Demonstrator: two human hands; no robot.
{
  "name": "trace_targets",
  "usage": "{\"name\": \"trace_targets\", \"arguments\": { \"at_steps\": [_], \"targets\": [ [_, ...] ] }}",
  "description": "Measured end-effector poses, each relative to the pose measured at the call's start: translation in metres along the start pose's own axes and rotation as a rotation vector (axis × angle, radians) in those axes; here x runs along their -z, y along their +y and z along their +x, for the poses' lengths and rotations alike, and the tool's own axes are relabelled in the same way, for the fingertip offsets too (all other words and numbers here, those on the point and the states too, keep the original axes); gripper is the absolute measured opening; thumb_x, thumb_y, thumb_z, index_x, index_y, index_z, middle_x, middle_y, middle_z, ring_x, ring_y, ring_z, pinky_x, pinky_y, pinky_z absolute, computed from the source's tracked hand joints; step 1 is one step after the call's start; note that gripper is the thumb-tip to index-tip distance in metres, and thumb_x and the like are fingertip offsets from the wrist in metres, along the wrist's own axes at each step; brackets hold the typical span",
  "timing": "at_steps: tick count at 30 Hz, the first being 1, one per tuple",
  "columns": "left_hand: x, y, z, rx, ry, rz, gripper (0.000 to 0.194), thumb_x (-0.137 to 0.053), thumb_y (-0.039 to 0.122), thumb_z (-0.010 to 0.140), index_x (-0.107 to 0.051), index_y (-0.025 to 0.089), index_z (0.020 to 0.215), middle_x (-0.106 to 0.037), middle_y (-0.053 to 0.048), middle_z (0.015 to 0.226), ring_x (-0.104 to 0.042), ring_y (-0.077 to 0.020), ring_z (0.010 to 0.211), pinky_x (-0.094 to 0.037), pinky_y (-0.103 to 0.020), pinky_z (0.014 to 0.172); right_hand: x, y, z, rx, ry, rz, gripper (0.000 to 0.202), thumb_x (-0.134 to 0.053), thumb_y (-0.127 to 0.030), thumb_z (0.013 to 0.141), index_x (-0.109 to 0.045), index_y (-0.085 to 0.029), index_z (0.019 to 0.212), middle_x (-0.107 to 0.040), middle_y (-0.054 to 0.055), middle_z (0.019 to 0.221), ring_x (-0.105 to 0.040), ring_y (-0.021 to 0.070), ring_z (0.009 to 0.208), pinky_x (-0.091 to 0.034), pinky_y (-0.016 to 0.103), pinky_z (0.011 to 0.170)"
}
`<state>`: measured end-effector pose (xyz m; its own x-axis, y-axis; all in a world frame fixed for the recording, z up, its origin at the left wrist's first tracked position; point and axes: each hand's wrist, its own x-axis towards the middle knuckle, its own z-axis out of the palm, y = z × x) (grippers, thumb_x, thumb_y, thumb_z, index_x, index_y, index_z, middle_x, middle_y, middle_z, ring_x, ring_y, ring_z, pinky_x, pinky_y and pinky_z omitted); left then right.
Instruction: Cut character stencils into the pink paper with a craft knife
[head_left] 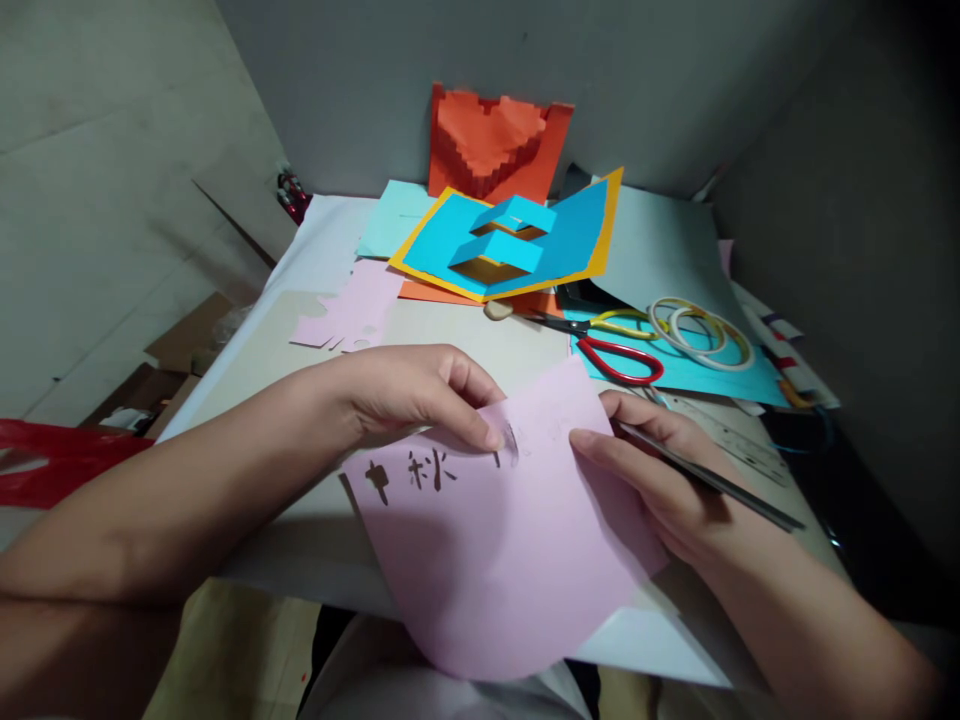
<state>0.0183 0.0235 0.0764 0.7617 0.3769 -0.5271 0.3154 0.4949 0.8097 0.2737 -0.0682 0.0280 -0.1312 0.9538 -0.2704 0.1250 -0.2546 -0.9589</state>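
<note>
A pink sheet of paper [495,570] is held up, tilted, over the table's near edge. Characters are cut through its upper left part, and a small loose flap stands by another cut near the top middle. My left hand [431,395] pinches the sheet by this flap, thumb in front and fingers behind. My right hand [660,475] grips the sheet's right side between thumb and fingers. A slim dark tool [720,485], perhaps a craft knife, lies across that same hand, pointing away from the sheet; its tip is hidden.
Behind the sheet lie red-and-yellow-handled scissors [600,335], tape rolls [701,335] and a ruler [735,435]. Farther back stand a blue-and-yellow pop-up card [427,245] and a red heart pop-up card [487,140]. Pink scrap paper [360,305] lies at left; grey walls [525,50] enclose the table.
</note>
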Motion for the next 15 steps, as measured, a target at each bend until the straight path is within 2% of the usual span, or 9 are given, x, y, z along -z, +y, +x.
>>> {"name": "trace_targets", "arguments": {
  "at_steps": [5, 8, 10, 15],
  "targets": [
    [0.001, -0.001, 0.0, 0.048, 0.003, 0.016, 0.03, -0.082, 0.02, 0.066, -0.08, 0.013, 0.095, -0.079, -0.011, 0.086, -0.074, -0.0205, 0.072, -0.058, -0.029, 0.07, 0.003, -0.016, 0.0, -0.032, -0.176, -0.094, 0.023, -0.071, -0.045, 0.088, -0.072, -0.025, 0.099, -0.075, 0.004, 0.089, -0.07, 0.0238, 0.077, -0.054, 0.032, 0.062],
    [0.003, -0.002, 0.002, 0.073, 0.008, 0.049, 0.029, -0.083, 0.02, 0.062, -0.079, 0.012, 0.091, -0.078, -0.01, 0.084, -0.073, -0.0208, 0.071, -0.058, -0.029, 0.069, 0.005, -0.029, -0.001, 0.026, -0.288, -0.264, 0.023, -0.064, -0.043, 0.092, -0.075, -0.024, 0.1, -0.076, 0.004, 0.09, -0.068, 0.0223, 0.075, -0.053, 0.029, 0.06],
    [0.005, -0.002, 0.003, 0.087, 0.02, 0.078, 0.03, -0.083, 0.02, 0.061, -0.079, 0.012, 0.09, -0.078, -0.01, 0.083, -0.073, -0.02, 0.07, -0.057, -0.029, 0.069, 0.006, -0.033, -0.002, 0.086, -0.307, -0.366, 0.021, -0.063, -0.041, 0.093, -0.075, -0.025, 0.097, -0.074, 0.003, 0.085, -0.065, 0.0191, 0.069, -0.051, 0.027, 0.057],
    [0.009, -0.003, 0.005, 0.103, 0.03, 0.143, 0.03, -0.084, 0.023, 0.061, -0.079, 0.013, 0.088, -0.078, -0.008, 0.081, -0.071, -0.0185, 0.07, -0.056, -0.027, 0.067, 0.006, -0.031, -0.006, 0.165, -0.26, -0.466, 0.016, -0.07, -0.039, 0.088, -0.076, -0.025, 0.083, -0.069, 0.0, 0.073, -0.057, 0.0146, 0.06, -0.044, 0.024, 0.05]
  ]
}}
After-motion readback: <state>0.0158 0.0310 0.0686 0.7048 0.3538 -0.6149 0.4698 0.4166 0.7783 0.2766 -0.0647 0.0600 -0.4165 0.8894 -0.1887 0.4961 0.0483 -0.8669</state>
